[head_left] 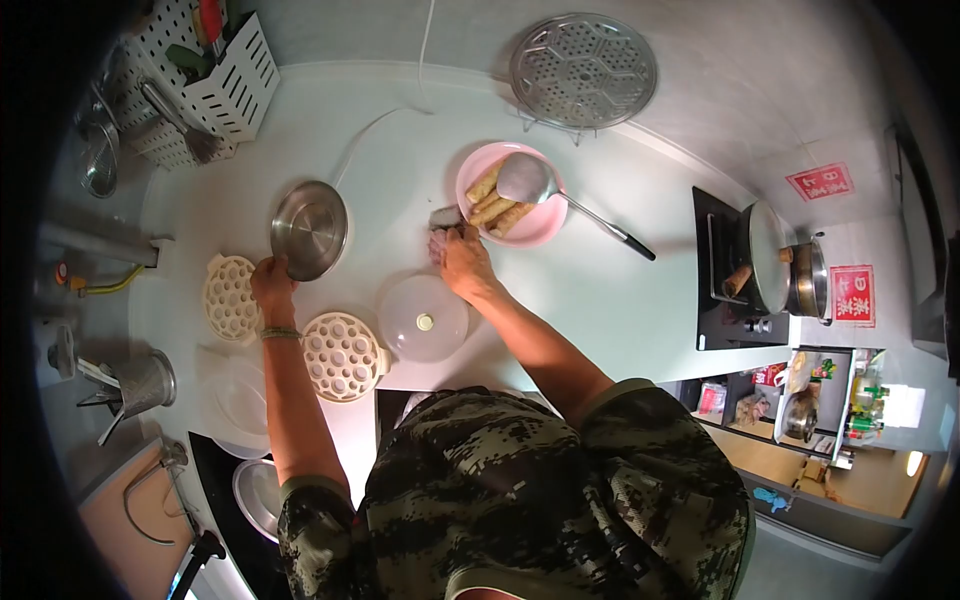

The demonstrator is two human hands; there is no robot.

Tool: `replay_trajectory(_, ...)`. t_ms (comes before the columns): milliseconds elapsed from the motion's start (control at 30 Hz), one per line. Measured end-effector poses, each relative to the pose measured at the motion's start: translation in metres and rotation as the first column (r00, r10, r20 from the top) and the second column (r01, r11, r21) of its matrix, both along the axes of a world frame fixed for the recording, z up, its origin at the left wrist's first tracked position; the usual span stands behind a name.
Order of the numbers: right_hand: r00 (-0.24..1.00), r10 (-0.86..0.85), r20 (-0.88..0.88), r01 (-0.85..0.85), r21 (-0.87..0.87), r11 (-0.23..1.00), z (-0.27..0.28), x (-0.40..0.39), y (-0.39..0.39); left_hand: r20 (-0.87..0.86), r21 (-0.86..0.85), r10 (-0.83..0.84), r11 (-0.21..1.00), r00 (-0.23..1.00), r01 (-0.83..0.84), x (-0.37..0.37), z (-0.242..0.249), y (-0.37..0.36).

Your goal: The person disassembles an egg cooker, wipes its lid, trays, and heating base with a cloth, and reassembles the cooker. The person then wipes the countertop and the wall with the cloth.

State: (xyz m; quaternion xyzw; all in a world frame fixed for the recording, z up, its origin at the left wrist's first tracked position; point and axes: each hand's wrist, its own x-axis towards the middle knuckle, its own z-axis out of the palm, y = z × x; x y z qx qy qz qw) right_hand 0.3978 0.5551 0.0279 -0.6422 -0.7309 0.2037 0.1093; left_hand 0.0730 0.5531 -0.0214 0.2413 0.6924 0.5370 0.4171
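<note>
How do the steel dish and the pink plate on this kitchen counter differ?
The steel dish is shiny, bare metal; the pink plate is coloured.
The steel dish has nothing in it, while the pink plate holds browned rolls with a spatula resting over them.
The left hand grips the steel dish's edge; the right hand is beside the pink plate.
Both are round.

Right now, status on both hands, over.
Left hand gripping steel dish by its rim. Right hand on crumpled cloth, beside pink bowl. Spatula lying across that bowl.
</note>
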Motion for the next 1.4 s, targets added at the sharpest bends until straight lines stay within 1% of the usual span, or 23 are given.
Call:
replay_trajectory(67, 0.998, -0.048, 0.044, 0.043, 0.109, 0.993, -0.006, -0.019, 0.015, -0.012, -0.042, 0.047, 0.998, 0.999, -0.048, 0.008, 0.008, -0.003)
replay_trajectory(167, 0.978, -0.178, -0.105, 0.155, -0.196, 0.968, 0.016, -0.036, 0.034, 0.042, -0.063, 0.092, 0.994, 0.995, -0.089, 0.014, 0.007, -0.008)
replay_trajectory(333, 0.993, 0.025, -0.111, -0.012, 0.121, 0.993, -0.016, -0.071, 0.071, 0.170, -0.074, 0.119, 0.991, 0.978, -0.108, 0.017, 0.008, -0.013)
replay_trajectory(433, 0.912, 0.213, -0.350, -0.223, 0.013, 0.975, -0.040, -0.080, 0.115, 0.233, -0.032, 0.073, 0.997, 0.970, -0.068, 0.011, 0.009, -0.014)
replay_trajectory(467, 0.785, -0.039, -0.618, -0.110, -0.201, 0.973, -0.014, -0.077, 0.114, 0.228, -0.047, 0.082, 0.996, 0.970, -0.073, 0.011, 0.012, -0.013)
replay_trajectory(533, 0.705, -0.182, -0.685, 0.105, -0.153, 0.983, -0.017, -0.066, 0.133, 0.218, -0.076, 0.102, 0.993, 0.971, -0.087, 0.009, 0.024, -0.011)
replay_trajectory(567, 0.831, -0.131, -0.540, 0.187, 0.049, 0.981, 0.018, -0.057, 0.130, 0.220, -0.079, 0.112, 0.992, 0.969, -0.097, 0.006, 0.028, -0.009)
replay_trajectory(600, 0.865, -0.172, -0.472, 0.187, -0.015, 0.982, -0.005, -0.041, 0.153, 0.223, -0.084, 0.122, 0.991, 0.967, -0.105, 0.003, 0.031, -0.008)
replay_trajectory(633, 0.907, -0.181, -0.381, 0.234, 0.098, 0.967, -0.007, -0.031, 0.161, 0.228, -0.087, 0.130, 0.990, 0.965, -0.113, 0.001, 0.034, -0.005)
replay_trajectory(700, 0.994, -0.022, -0.106, 0.026, 0.039, 0.999, 0.007, -0.026, 0.162, 0.242, -0.064, 0.133, 0.991, 0.961, -0.121, -0.003, 0.038, 0.000)
replay_trajectory(800, 0.964, -0.147, 0.219, 0.105, 0.194, 0.975, -0.032, -0.073, 0.118, 0.250, -0.041, 0.128, 0.992, 0.960, -0.122, -0.003, 0.049, 0.003)
replay_trajectory(833, 0.922, 0.014, 0.386, -0.045, 0.070, 0.997, -0.044, -0.086, 0.109, 0.250, -0.030, 0.127, 0.992, 0.960, -0.124, -0.002, 0.054, 0.005)
replay_trajectory(867, 0.989, 0.082, 0.126, -0.104, 0.174, 0.979, -0.046, -0.097, 0.102, 0.262, -0.012, 0.119, 0.993, 0.958, -0.120, -0.001, 0.061, 0.006)
replay_trajectory(900, 0.917, 0.256, 0.306, -0.299, 0.102, 0.949, -0.027, -0.116, 0.095, 0.272, 0.002, 0.107, 0.994, 0.956, -0.111, 0.001, 0.069, 0.007)
replay_trajectory(933, 0.983, 0.177, -0.052, -0.180, -0.053, 0.982, -0.042, -0.135, 0.094, 0.282, 0.023, 0.089, 0.995, 0.955, -0.099, 0.001, 0.073, 0.009)
replay_trajectory(967, 0.865, -0.122, -0.487, -0.076, -0.367, 0.927, -0.027, -0.149, 0.088, 0.275, 0.013, 0.084, 0.996, 0.958, -0.091, 0.001, 0.074, 0.011)
replay_trajectory(1000, 0.874, 0.068, -0.481, -0.158, -0.147, 0.976, -0.024, -0.156, 0.076, 0.271, 0.010, 0.080, 0.996, 0.959, -0.086, -0.001, 0.074, 0.014)
replay_trajectory(1067, 0.834, 0.210, -0.510, -0.262, -0.032, 0.964, -0.018, -0.153, 0.070, 0.264, 0.021, 0.063, 0.997, 0.962, -0.071, -0.003, 0.073, 0.014)
replay_trajectory(1133, 0.759, 0.113, -0.642, -0.332, -0.231, 0.915, -0.002, -0.117, 0.081, 0.261, 0.059, 0.049, 0.996, 0.964, -0.067, -0.008, 0.070, 0.010)
replay_trajectory(1167, 0.712, -0.296, -0.637, -0.115, -0.522, 0.845, 0.048, -0.103, 0.078, 0.250, 0.049, 0.057, 0.996, 0.967, -0.071, -0.006, 0.069, 0.011)
replay_trajectory(1267, 0.279, -0.493, -0.824, -0.151, -0.545, 0.825, 0.103, -0.041, 0.075, 0.263, 0.052, 0.065, 0.995, 0.963, -0.082, 0.016, 0.062, 0.013)
replay_trajectory(1300, 0.174, -0.469, -0.866, 0.072, -0.464, 0.883, 0.085, -0.025, 0.077, 0.250, 0.050, 0.037, 0.997, 0.967, -0.051, 0.022, 0.054, 0.014)
replay_trajectory(1400, 0.127, -0.286, -0.950, -0.013, -0.290, 0.957, 0.139, -0.017, 0.080, 0.149, 0.038, -0.037, 0.999, 0.988, 0.031, 0.040, 0.030, 0.023)
